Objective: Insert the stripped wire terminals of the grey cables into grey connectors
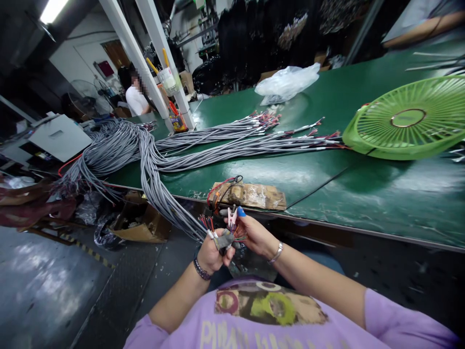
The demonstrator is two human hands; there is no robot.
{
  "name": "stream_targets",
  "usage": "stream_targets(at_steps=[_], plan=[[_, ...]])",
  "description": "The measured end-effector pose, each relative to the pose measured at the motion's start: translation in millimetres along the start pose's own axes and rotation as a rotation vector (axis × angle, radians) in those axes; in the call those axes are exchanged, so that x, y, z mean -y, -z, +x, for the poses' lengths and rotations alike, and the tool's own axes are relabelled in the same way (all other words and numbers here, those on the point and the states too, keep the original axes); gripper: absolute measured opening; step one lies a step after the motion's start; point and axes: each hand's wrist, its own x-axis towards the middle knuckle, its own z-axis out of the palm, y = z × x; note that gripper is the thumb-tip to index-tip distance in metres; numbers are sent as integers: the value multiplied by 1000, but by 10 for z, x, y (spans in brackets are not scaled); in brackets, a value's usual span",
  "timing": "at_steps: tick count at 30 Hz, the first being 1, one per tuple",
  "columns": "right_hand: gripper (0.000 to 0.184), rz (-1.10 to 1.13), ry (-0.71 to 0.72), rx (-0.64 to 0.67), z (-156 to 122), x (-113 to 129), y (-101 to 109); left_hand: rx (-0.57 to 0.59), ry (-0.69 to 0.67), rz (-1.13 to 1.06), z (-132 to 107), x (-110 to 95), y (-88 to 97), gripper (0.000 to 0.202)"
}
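Note:
My left hand (212, 252) is closed around the end of a grey cable, with grey tape or a cloth-like wrap on its fingers. Thin coloured wires (240, 237) fan out from that end toward my right hand (256, 235). The right fingers are bent around the wires, and one fingertip wears a blue cover (240, 212). Beside that fingertip stands a small pale pink clip-like piece (231, 218); whether I grip it is unclear. A thick bundle of grey cables (163, 194) hangs over the table edge to my left hand, its stripped wire ends (206, 222) sticking up there.
On the green table (319, 194), a wooden block (254, 195) with red and black leads lies at the front edge. More grey cables (225, 154) stretch behind it. A green fan (407, 118) stands right, a plastic bag (286, 82) farther back. A cardboard box (143, 225) sits below left.

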Motion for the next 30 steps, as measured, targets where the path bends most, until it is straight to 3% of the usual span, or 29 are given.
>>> stream_targets(at_steps=[9, 20, 26, 30], plan=[[36, 172, 6, -62, 16, 24, -49, 5, 40, -5, 12, 39, 30, 34], [36, 269, -83, 15, 19, -42, 76, 25, 14, -21, -49, 96, 81, 32], [34, 226, -148, 66, -31, 6, 82, -17, -35, -6, -181, 133, 11, 32], [24, 133, -41, 40, -44, 38, 27, -95, -125, 17, -213, 131, -91, 32]])
